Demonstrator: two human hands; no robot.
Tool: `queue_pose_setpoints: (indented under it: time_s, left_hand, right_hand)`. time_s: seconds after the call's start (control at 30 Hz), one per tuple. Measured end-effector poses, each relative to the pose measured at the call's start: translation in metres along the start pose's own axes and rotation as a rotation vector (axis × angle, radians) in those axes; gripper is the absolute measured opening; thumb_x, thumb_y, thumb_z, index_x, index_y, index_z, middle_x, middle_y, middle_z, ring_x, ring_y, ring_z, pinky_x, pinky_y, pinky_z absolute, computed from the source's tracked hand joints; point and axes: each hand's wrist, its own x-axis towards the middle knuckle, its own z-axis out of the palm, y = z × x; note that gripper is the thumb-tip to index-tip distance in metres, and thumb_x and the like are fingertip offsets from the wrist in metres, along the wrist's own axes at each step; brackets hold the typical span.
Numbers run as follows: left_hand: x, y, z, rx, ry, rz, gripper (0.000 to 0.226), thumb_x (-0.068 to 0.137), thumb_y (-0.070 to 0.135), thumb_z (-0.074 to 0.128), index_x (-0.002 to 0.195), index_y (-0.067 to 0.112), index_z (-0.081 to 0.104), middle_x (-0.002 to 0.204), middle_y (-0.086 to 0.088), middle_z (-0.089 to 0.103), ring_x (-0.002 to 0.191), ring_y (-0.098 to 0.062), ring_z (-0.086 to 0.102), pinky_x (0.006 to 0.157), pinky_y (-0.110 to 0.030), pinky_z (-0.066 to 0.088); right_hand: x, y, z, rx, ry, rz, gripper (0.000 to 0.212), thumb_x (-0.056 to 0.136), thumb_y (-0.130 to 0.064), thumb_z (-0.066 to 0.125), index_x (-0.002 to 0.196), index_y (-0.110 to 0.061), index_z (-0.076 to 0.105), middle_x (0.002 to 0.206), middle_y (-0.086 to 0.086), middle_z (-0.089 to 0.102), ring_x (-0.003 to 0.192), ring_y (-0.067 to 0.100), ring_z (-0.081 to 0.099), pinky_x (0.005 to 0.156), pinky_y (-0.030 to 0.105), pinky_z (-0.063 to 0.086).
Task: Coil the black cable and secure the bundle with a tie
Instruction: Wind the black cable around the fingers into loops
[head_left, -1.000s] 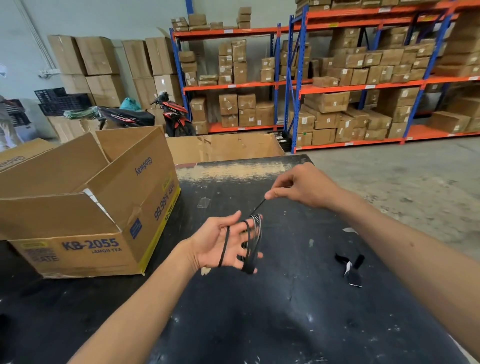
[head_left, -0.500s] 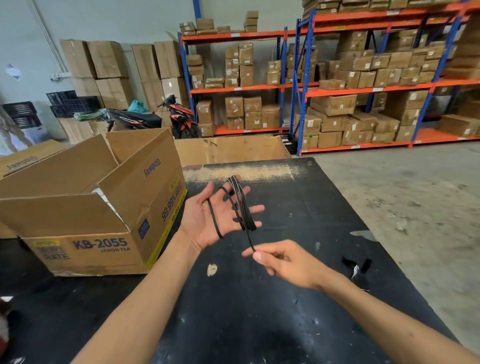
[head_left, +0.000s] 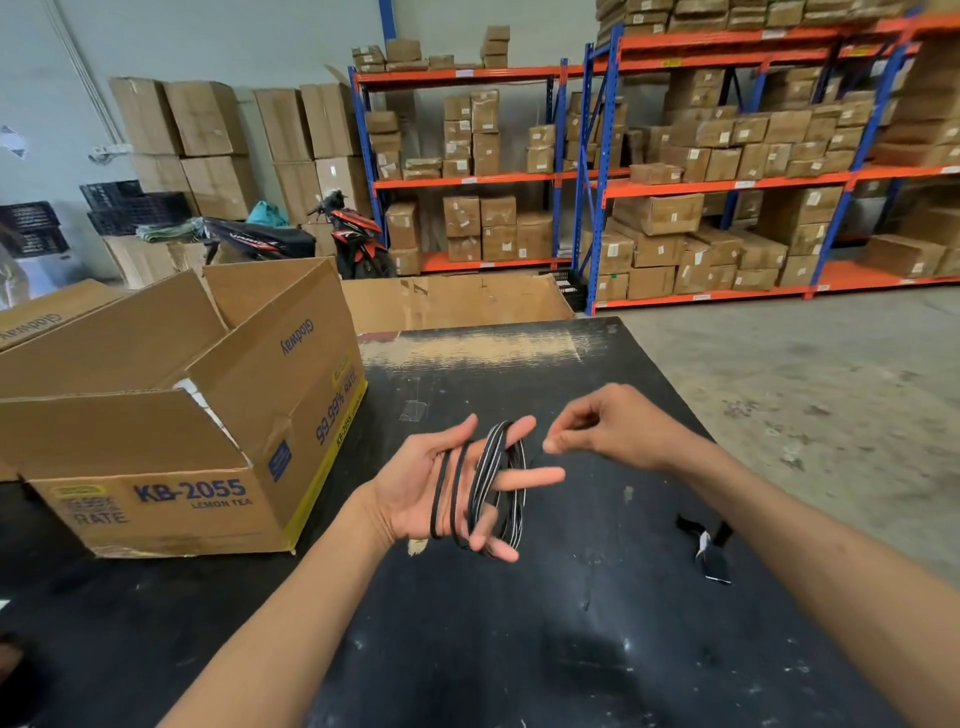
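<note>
The black cable (head_left: 488, 483) is wound in several loops around the spread fingers of my left hand (head_left: 415, 488), palm up, above the black table (head_left: 519, 649). Two thin loops cross the palm and a thicker bunch sits on the fingers. Just to the right, my right hand (head_left: 608, 431) pinches the cable's free end between thumb and forefinger, close to the coil's upper right side. A black tie with a white tag (head_left: 709, 548) lies on the table at the right, under my right forearm.
An open cardboard box (head_left: 171, 441) marked KB-2055 stands on the table's left side. A flat cardboard sheet (head_left: 457, 301) leans behind the far edge. Beyond are shelves of cartons, a parked motorbike (head_left: 332, 244) and concrete floor to the right.
My right hand swung from below the coil up to its right side, carrying the cable end around my left hand. More cable now sits on the fingers and the free end is short.
</note>
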Motion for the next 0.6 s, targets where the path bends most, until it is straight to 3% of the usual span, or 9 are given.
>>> queue_pose_setpoints:
  time_s: [0.1,0.17,0.23,0.3,0.4,0.47,0.53,0.6]
  left_hand:
    - [0.0,-0.003,-0.007,0.021,0.018,-0.017,0.055,0.104,0.054,0.018,0.156,0.039,0.025,0.16,-0.032,0.022,0.05,-0.021,0.059,0.089,-0.056,0.053]
    - [0.001,-0.005,-0.011,0.058,0.063,-0.008,0.055,0.104,0.053,0.021,0.156,0.037,0.028,0.148,-0.04,0.038,0.04,-0.014,0.046,0.071,-0.043,0.06]
    - [0.002,-0.008,-0.014,0.07,0.13,0.002,0.057,0.103,0.055,0.022,0.156,0.035,0.03,0.125,-0.037,0.06,0.035,-0.012,0.03,0.048,-0.026,0.05]
    - [0.004,-0.01,-0.017,0.074,0.211,0.017,0.06,0.102,0.058,0.021,0.155,0.032,0.034,0.097,-0.028,0.069,0.034,-0.011,0.019,0.037,-0.018,0.032]
    - [0.004,-0.013,-0.019,0.062,0.304,0.068,0.064,0.1,0.06,0.025,0.148,0.025,0.047,0.07,-0.019,0.062,0.032,-0.009,0.014,0.034,-0.016,0.018]
    - [0.005,-0.014,-0.021,0.014,0.371,0.141,0.065,0.099,0.059,0.028,0.14,0.018,0.058,0.059,-0.015,0.054,0.031,-0.009,0.011,0.034,-0.015,0.014]
    - [0.005,-0.015,-0.022,-0.051,0.425,0.245,0.068,0.101,0.059,0.028,0.129,0.01,0.066,0.051,-0.012,0.048,0.031,-0.01,0.01,0.035,-0.016,0.011]
    - [0.007,-0.014,-0.023,-0.075,0.512,0.358,0.071,0.101,0.058,0.028,0.113,0.003,0.073,0.047,-0.01,0.045,0.031,-0.011,0.008,0.035,-0.016,0.01]
  right_hand:
    - [0.006,-0.01,-0.012,0.128,0.037,-0.007,0.009,0.08,-0.032,0.085,0.08,-0.024,0.083,0.052,-0.009,0.065,0.043,0.002,0.05,0.049,0.012,0.039]
    - [0.009,-0.013,-0.014,0.292,0.063,0.014,0.009,0.082,-0.028,0.085,0.082,-0.019,0.082,0.057,0.004,0.066,0.047,0.012,0.057,0.049,0.018,0.046]
    - [0.01,-0.013,-0.01,0.49,0.06,0.039,0.007,0.083,-0.022,0.084,0.084,-0.016,0.082,0.064,0.009,0.071,0.056,0.016,0.064,0.055,0.021,0.053]
    - [0.01,-0.012,-0.001,0.679,0.032,0.054,0.007,0.085,-0.014,0.081,0.091,-0.01,0.081,0.071,0.01,0.074,0.064,0.019,0.069,0.062,0.023,0.058]
    - [0.007,-0.011,0.013,0.849,0.011,0.049,0.014,0.089,-0.002,0.073,0.102,-0.003,0.078,0.08,0.014,0.076,0.071,0.018,0.072,0.069,0.022,0.06]
    - [0.005,-0.011,0.019,0.971,0.107,0.028,0.015,0.089,0.0,0.07,0.103,-0.002,0.077,0.084,0.014,0.074,0.072,0.016,0.072,0.069,0.023,0.06]
    - [0.002,-0.009,0.02,1.086,0.258,0.018,0.012,0.091,-0.002,0.068,0.099,-0.004,0.077,0.081,0.009,0.072,0.067,0.015,0.069,0.065,0.024,0.057]
    - [-0.003,-0.004,0.019,1.069,0.273,0.034,0.012,0.094,-0.008,0.065,0.09,-0.007,0.077,0.074,0.004,0.068,0.06,0.014,0.062,0.056,0.024,0.049]
